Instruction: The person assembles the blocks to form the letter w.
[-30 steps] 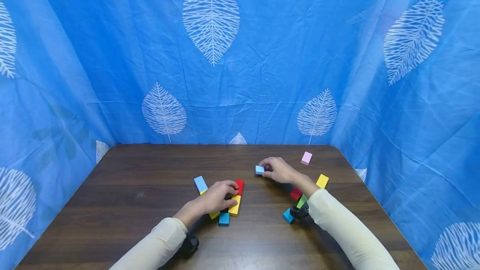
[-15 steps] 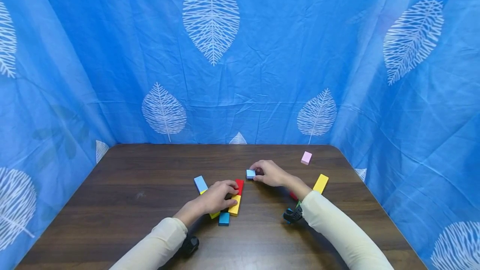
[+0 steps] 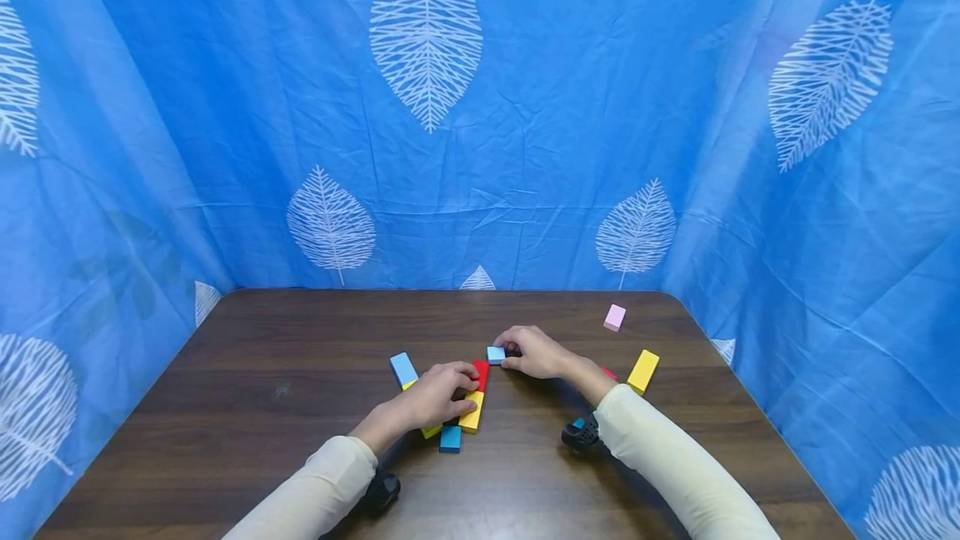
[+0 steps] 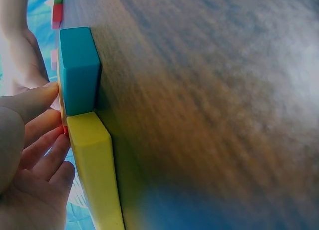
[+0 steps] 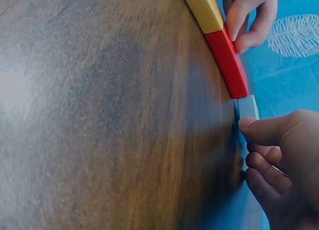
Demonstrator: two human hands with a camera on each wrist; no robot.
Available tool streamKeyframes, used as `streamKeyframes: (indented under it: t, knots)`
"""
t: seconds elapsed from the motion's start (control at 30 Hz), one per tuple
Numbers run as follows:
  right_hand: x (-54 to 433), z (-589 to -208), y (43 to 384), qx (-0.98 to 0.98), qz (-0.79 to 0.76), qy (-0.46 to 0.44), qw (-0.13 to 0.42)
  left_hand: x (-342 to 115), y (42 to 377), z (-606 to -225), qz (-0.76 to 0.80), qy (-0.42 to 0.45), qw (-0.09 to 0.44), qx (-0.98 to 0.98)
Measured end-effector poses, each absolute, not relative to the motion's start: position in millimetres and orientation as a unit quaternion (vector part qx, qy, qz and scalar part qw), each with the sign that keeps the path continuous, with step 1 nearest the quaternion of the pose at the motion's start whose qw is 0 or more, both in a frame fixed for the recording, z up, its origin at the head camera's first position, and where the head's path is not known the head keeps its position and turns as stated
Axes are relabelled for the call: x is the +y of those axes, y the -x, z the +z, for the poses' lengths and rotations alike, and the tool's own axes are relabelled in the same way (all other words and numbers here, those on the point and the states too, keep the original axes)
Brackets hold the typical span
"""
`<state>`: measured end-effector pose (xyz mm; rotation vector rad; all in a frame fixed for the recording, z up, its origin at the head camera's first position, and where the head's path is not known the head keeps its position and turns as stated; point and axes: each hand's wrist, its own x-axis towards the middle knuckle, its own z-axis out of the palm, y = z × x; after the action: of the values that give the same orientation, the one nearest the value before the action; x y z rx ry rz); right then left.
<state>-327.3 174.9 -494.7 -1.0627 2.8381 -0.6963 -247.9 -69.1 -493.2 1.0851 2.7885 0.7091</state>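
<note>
Blue is the block [image 3: 403, 367] that I see leftmost on the table [image 3: 262, 407]. Next, the left hand [image 3: 435, 394] rests, thumb and fingers apart, on the golden block [image 3: 470, 413] and the red block [image 3: 482, 374]. Just beyond is the pale block [image 3: 496, 355], pinched by the right hand [image 3: 536, 353]. Farther right lies a pink block [image 3: 614, 317].

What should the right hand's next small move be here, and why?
Probably a slight nudge of the light blue block to line up with the far end of the red block. The right hand pinches it close to that end but off the red block's line, while the left hand touches the red block, perhaps steadying it.
</note>
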Motion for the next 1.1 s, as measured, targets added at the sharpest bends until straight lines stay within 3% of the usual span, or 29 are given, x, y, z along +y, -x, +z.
streamKeyframes:
  t: [1.1]
  knots:
    - [188.8, -486.4, 326.0, 0.911, -0.202, 0.357, 0.039, -68.7, 245.2, -491.0, 0.239, -0.349, 0.041, 0.905]
